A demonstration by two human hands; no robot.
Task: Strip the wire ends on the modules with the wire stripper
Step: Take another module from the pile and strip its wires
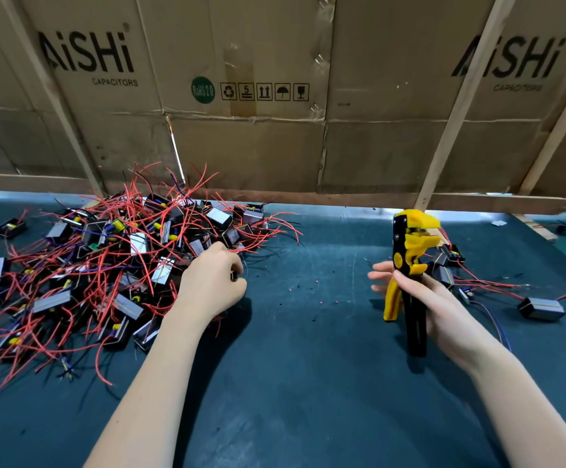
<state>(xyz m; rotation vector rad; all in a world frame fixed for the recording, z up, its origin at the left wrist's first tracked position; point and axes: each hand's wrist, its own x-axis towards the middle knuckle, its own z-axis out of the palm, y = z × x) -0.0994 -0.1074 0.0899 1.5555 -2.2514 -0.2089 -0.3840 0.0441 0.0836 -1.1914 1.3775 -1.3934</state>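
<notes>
1. Head view shows the yellow-and-black plastic wire stripper (410, 265) standing upright above the dark teal worktop (308, 383), right of centre, its head pointing up and its two handles hanging down and spread apart.
2. The right hand (420, 295) holds the wire stripper at the top of its handles, thumb across the front and fingers curled around the back; some fingertips reach out straight to the left of the tool.
3. The left hand (214, 282) rests at the right edge of the big heap of small black modules with red wires (106, 265), its fingers curled in and pinching something small and dark; what exactly it grips cannot be told.
4. That heap covers the left part of the worktop, wires sticking out in all directions.
5. A few separate modules (542, 307) lie just right of the wire stripper.
6. Tiny pink and black bits of insulation (318, 292) lie scattered between the two hands.
7. Brown cardboard sheets printed "AiSHi CAPACITORS" (241, 96), braced by pale wooden battens (457, 106), stand along the far edge.
</notes>
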